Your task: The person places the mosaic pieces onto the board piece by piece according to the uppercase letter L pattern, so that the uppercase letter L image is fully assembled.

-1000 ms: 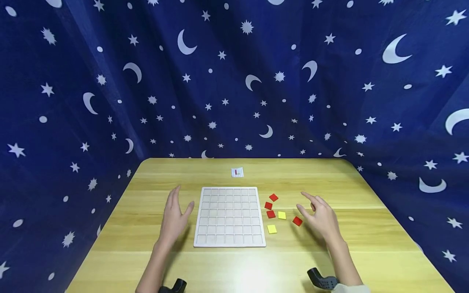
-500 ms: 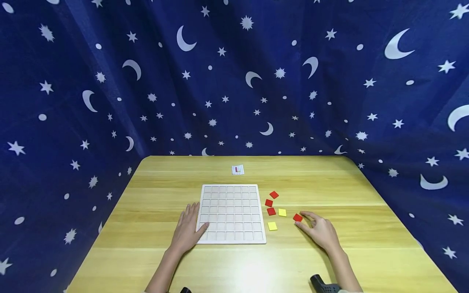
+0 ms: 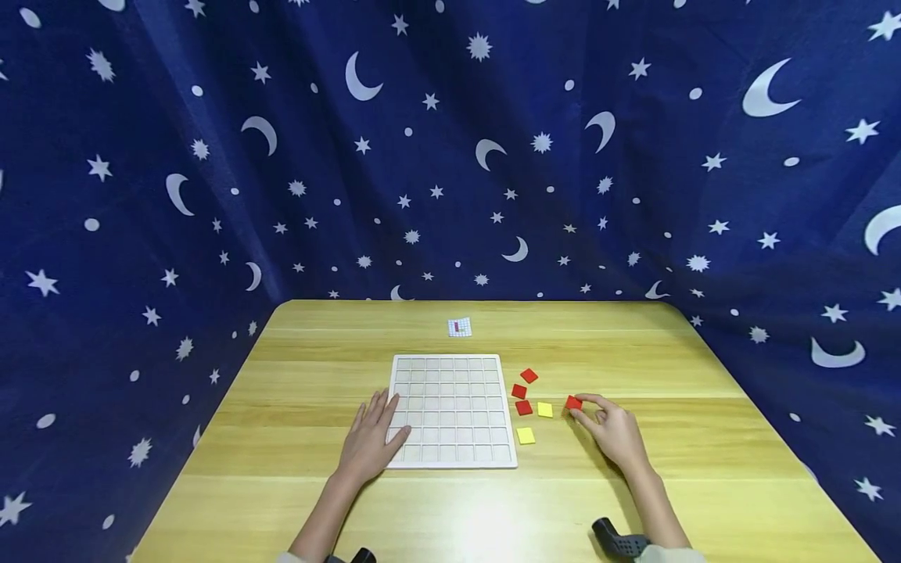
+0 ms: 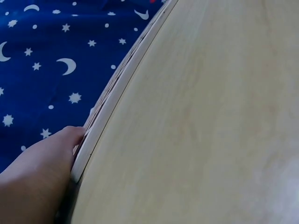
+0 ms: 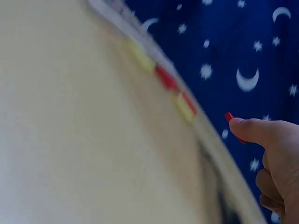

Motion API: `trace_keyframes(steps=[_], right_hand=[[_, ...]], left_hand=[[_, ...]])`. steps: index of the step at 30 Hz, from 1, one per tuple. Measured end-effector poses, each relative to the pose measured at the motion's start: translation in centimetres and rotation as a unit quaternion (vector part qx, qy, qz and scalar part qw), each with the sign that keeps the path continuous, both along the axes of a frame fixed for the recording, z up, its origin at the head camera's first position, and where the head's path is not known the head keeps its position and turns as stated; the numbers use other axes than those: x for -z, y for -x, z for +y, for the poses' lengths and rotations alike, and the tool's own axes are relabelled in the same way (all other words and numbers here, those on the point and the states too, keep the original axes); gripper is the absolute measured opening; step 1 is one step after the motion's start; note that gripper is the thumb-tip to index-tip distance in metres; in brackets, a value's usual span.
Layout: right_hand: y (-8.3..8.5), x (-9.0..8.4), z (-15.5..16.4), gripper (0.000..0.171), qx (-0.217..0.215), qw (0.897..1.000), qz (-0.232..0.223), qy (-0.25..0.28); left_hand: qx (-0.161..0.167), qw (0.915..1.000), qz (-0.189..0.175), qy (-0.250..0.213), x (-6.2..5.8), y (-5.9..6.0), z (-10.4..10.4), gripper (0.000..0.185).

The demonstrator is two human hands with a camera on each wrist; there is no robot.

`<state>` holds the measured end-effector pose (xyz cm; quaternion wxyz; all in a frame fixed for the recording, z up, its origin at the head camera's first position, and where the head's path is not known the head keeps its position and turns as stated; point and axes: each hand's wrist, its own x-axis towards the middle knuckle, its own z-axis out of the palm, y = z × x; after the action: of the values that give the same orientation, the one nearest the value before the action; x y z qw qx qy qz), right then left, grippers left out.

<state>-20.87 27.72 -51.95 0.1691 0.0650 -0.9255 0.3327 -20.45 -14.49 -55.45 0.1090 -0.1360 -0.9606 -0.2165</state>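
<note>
In the head view a white grid board lies in the middle of the wooden table. My left hand rests flat on its left edge, fingers straight and thumb on the squares; the left wrist view shows that thumb at the board's rim. To the right of the board, my right hand pinches a red square tile between thumb and fingertips. The right wrist view has this tile raised off the table, mostly covered by the thumb.
Between board and right hand lie several loose tiles: red tiles and two yellow tiles, one nearer and one farther. A small printed grid card lies behind the board. A blue star-patterned curtain surrounds the table's back and sides.
My left hand has come down and right onto the board's left edge. My right hand has lowered to the rightmost red tile, pinched it and lifted it slightly.
</note>
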Motion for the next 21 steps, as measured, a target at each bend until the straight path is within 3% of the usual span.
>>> trace_keyframes(steps=[9,21], right_hand=[[3.1,-3.0,-5.8,0.027,-0.063,0.996,0.055,0.036],[5.6,-1.5,-13.2,0.024,-0.145,0.989,0.023,0.025]], left_hand=[[-0.014,0.9953,-0.011,-0.096,-0.1,0.4,-0.4,0.065],[-0.005,0.9944,-0.006,-0.106,-0.4,0.1,-0.6,0.062]])
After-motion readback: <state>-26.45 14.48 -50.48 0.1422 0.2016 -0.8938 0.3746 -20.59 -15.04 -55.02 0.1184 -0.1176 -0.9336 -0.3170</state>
